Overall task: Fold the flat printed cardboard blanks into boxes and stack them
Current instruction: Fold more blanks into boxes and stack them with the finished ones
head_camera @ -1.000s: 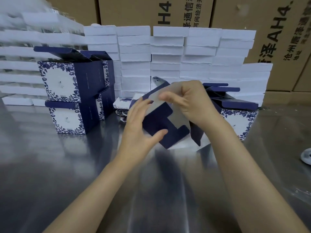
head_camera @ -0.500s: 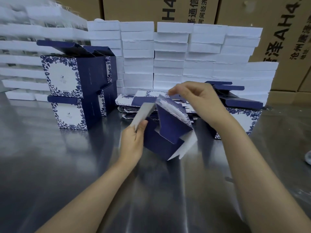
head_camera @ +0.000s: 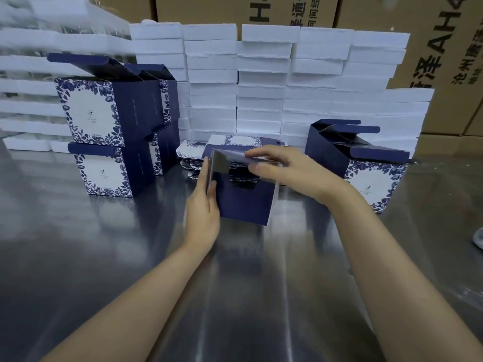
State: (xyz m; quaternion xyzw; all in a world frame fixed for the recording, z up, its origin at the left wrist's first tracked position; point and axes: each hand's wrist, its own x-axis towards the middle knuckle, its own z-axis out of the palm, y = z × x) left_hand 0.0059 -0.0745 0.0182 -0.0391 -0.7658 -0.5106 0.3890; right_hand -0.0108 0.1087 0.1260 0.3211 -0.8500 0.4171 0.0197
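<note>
A dark blue cardboard box [head_camera: 244, 202] stands squared up on the steel table [head_camera: 104, 257] in front of me, its top open. My left hand [head_camera: 202, 212] lies flat against its left side, with the thumb on the front face. My right hand [head_camera: 285, 169] pinches a pale top flap over the opening. Behind it lies a pile of flat printed blanks [head_camera: 235, 142]. At the left, folded blue-and-white boxes [head_camera: 104, 126] are stacked two high, lids up. More folded boxes [head_camera: 366, 163] stand at the right.
A wall of stacked white foam trays [head_camera: 261, 82] runs along the back of the table. Brown shipping cartons [head_camera: 431, 48] stand behind them. A small white round object [head_camera: 478, 239] lies at the table's right edge.
The half-opened blank has been turned upright and squared into a box on the table. My left hand shifted to its left side and my right hand came down onto the top flap.
</note>
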